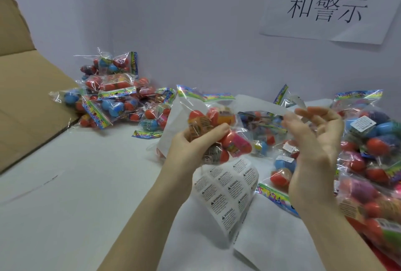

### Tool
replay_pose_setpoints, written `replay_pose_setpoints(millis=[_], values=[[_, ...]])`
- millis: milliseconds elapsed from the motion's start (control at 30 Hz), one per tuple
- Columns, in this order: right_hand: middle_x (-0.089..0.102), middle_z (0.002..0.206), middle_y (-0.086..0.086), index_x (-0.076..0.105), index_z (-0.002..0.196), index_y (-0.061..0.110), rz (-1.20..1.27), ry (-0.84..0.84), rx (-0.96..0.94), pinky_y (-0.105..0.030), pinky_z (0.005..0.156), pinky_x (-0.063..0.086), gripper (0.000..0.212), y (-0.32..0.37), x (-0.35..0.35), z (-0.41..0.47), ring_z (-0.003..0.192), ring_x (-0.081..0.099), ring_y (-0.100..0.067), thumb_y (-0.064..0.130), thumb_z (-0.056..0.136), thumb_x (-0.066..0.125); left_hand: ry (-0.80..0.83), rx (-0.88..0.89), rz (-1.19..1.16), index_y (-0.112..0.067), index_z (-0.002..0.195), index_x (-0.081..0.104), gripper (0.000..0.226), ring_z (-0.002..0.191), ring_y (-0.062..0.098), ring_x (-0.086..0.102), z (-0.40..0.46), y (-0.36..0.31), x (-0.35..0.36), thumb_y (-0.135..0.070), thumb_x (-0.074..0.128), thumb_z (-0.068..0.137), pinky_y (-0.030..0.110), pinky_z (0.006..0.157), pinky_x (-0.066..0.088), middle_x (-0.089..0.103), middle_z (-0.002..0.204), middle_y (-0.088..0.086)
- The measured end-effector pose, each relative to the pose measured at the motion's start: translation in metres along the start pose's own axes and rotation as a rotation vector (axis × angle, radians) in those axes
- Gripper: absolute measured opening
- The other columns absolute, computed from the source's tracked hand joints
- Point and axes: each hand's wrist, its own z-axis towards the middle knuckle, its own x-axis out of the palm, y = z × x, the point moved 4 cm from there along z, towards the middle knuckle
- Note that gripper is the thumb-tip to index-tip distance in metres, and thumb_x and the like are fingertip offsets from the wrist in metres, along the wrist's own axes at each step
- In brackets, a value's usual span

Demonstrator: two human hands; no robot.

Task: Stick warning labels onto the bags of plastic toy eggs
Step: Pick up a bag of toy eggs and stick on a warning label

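The left hand [195,142] is gripping a clear bag of toy eggs [217,127], fingers curling round its lower part, and is holding it up above the middle of the white worktop [76,184]. A curling sheet of warning labels [227,192] is hanging just below that bag; whether the left hand is pinching it too is hard to tell. The right hand [314,147] is hovering beside the bag, palm turned inward and fingers loosely spread; a label may be sitting on a fingertip, but blur is hiding it. One heap of bagged eggs [112,90] is lying at the worktop's far left, next to a cardboard flap [28,97]. Another heap [368,151] is crowding the right edge. A paper sign [329,4] is hanging on the wall.
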Motion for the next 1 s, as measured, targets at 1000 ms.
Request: replay_pose_setpoints(millis=[1000], values=[[0.053,0.071,0.022,0.047,0.075,0.041,-0.719,0.271,-0.245,-0.056,0.080,0.042,0.024,0.013,0.021,-0.016,0.075,0.055,-0.015,0.031,0.067,0.066,0.142,0.111,0.024,-0.017,0.080,0.075,0.023,0.075,0.014,0.069,-0.006,-0.012,0.003,-0.016,0.074,0.057,0.022,0.064,0.055,0.074,0.084,0.004]])
